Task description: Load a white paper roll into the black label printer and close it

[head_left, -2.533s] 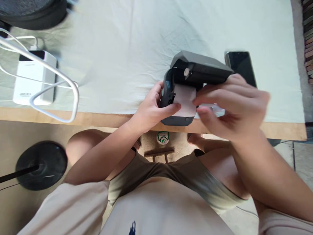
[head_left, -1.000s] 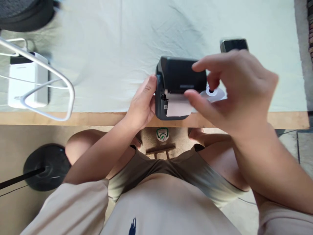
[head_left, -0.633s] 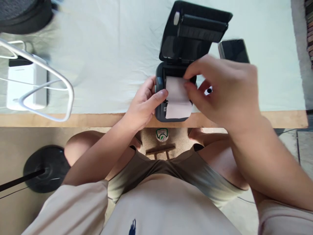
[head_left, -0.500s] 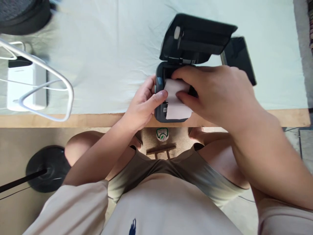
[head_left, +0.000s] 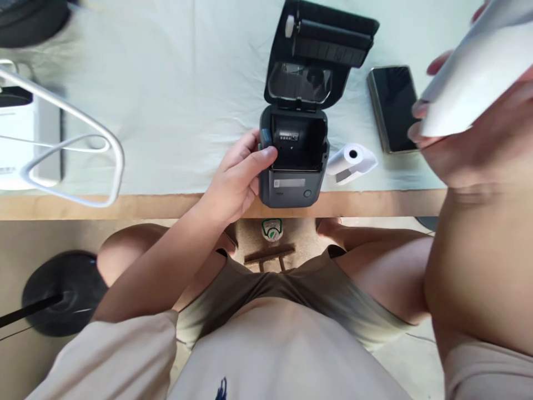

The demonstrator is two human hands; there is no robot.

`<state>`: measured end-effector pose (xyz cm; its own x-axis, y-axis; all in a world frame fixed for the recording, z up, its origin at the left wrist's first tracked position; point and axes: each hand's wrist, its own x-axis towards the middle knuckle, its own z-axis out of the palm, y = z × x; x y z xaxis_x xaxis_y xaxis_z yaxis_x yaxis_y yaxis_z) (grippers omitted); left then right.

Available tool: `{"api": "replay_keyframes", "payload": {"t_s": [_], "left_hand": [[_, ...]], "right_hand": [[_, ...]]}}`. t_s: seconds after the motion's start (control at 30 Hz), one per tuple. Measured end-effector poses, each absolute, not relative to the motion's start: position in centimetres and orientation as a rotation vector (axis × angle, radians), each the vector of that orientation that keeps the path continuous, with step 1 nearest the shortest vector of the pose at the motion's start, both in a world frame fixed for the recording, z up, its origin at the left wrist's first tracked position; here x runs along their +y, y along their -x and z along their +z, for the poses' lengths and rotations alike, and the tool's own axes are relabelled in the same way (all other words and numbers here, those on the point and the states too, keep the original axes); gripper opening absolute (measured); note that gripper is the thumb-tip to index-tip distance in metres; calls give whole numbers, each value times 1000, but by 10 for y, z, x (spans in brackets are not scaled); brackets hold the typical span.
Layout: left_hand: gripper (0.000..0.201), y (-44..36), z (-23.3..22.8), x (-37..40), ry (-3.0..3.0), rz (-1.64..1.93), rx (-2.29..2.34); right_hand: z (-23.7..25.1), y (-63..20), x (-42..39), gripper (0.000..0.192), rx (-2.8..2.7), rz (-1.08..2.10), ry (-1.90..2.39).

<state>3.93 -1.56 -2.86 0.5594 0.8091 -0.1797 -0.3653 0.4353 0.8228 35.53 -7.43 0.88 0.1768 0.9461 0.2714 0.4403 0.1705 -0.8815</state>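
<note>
A dark grey portable label printer [head_left: 293,189] stands at the table's front edge with its lid [head_left: 320,50] swung up. Its black paper bay lies bare, a small printed label at the bottom. My left hand [head_left: 239,175] grips the printer's left side, thumb over the rim of the bay. At the upper right, close to the camera, my right hand [head_left: 462,158] is closed around white paper [head_left: 478,72]; whether it is a full roll cannot be made out. Touching or just beside the printer's right side lies a small white paper roll [head_left: 347,158], its loose end curled out.
A black phone [head_left: 393,108] lies right of the paper roll. At the left are a white box-shaped device [head_left: 45,150] and a looping white cable or tube [head_left: 95,119]. A round black object [head_left: 33,22] sits at the back left. The wooden table edge [head_left: 125,205] runs below.
My right hand has left the printer's bay, lifting the white paper out and carrying it up to the right. The small roll beside the printer has come into view. My left hand still holds the printer.
</note>
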Motion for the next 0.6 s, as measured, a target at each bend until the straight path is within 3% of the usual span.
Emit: {"api": "replay_keyframes", "payload": {"t_s": [0.07,0.2,0.33,0.5,0.6], "left_hand": [[9,-40,-27,-16,-829,788,640],[8,-41,-26,-16,-813,791,629],[10,-40,-27,-16,-825,787,634],[17,-39,-31,-14,-846,791,643],[21,-40,-32,-15,-823,799,607]], "right_hand": [[-21,-385,-62,65,-1233,834,1485],[-57,-385,-55,53,-1219,476,1426],[-64,-369,-60,45,-1596,64,1294],[-63,-365,-73,55,-1770,-187,1656],[-39,-337,-94,66,-1664,-390,1608]]}}
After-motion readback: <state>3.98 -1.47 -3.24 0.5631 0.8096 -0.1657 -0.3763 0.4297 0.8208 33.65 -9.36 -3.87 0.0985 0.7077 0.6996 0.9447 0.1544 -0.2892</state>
